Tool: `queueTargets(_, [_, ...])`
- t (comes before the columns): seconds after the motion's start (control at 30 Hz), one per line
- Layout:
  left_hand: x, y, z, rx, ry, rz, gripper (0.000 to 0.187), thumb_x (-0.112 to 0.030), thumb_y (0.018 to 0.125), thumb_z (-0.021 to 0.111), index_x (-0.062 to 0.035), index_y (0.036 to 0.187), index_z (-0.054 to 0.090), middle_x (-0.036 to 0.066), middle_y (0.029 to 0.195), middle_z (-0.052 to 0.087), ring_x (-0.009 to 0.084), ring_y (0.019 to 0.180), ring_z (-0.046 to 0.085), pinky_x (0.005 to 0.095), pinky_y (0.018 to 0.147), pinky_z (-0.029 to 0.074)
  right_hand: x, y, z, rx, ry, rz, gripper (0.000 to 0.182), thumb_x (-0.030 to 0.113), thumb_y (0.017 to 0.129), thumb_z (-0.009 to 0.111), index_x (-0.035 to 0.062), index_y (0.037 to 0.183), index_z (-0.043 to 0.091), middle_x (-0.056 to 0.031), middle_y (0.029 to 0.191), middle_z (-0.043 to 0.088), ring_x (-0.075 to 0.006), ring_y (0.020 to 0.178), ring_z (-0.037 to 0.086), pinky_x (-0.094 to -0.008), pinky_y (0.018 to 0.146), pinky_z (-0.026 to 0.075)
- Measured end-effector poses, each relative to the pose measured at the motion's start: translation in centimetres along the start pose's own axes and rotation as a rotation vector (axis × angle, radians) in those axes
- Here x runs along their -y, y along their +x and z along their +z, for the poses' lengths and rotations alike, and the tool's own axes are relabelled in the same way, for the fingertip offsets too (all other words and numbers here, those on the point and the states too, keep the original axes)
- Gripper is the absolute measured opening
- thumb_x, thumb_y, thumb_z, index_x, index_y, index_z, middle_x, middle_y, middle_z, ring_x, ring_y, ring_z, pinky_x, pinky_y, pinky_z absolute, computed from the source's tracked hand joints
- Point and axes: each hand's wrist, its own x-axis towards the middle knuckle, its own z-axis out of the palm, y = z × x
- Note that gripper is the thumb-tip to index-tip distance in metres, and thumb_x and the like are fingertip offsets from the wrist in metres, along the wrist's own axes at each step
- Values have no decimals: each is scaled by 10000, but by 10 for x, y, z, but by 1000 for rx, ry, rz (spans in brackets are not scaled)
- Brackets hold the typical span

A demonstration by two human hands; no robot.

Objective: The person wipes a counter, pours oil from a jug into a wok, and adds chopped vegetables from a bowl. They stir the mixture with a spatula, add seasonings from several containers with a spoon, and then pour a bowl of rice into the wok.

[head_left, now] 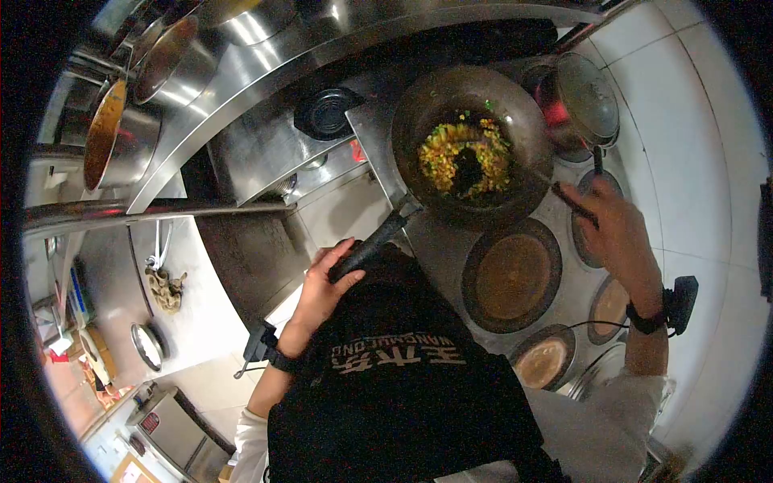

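A large dark wok (523, 121) sits on the stove, with chopped yellow and green food (443, 161) in it around a dark bare patch. My left hand (326, 278) is wrapped round the wok's black handle (374, 241), which points toward my apron. At the wok's right side, my right hand (616, 229) grips a dark utensil handle (573, 204). The utensil's thin shaft reaches over the wok's rim; its far end is hard to make out among the food.
A lidded pot (588, 97) stands right of the wok. Round burner plates (513, 275) lie nearer me. Metal pots (121, 145) stand on a shelf at upper left. A black dish (328, 114) rests on the counter, and a cloth (167, 290) lies at far left.
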Motion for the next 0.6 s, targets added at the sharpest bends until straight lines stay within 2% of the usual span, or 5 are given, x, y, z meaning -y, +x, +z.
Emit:
queueTargets(0.1, [-8,-10,-14,-78,9,-151,408,-64,758,636,-64,1152,532,96,1071,498,202,912,543,276,788,448,5,22,10,-67,64,32,400,75,743,577,172,1130,549,-136,952,500,-324,821,551,-405,694,465])
queueTargets(0.2, [-1,-25,-23,-250,-179,-216,409,114,777,444,-115,1092,570,89,1123,471,200,1127,434,302,830,452,7,27,26,-105,94,-28,386,74,748,566,166,1123,552,-128,958,500,-318,827,553,-401,692,464])
queueTargets(0.27, [-3,-32,-26,-276,-120,-176,442,144,748,408,-109,1066,583,84,1141,466,200,1138,425,308,832,452,4,22,22,-150,112,-117,401,49,742,555,158,1128,551,-120,933,495,-304,814,549,-374,678,460])
queueTargets(0.33, [-5,-36,-25,-336,-41,-107,552,232,677,312,-102,992,618,74,1196,447,210,1102,471,299,791,502,-6,4,-1,26,62,-83,408,31,718,572,148,1108,568,-113,947,510,-284,850,561,-366,681,465])
queueTargets(0.6, [-11,-29,-15,-196,95,-56,562,212,655,395,-109,1085,565,126,1250,405,294,1181,386,348,975,347,-2,-9,-10,155,-14,10,423,4,690,596,126,1094,575,-138,930,518,-299,868,554,-383,745,457])
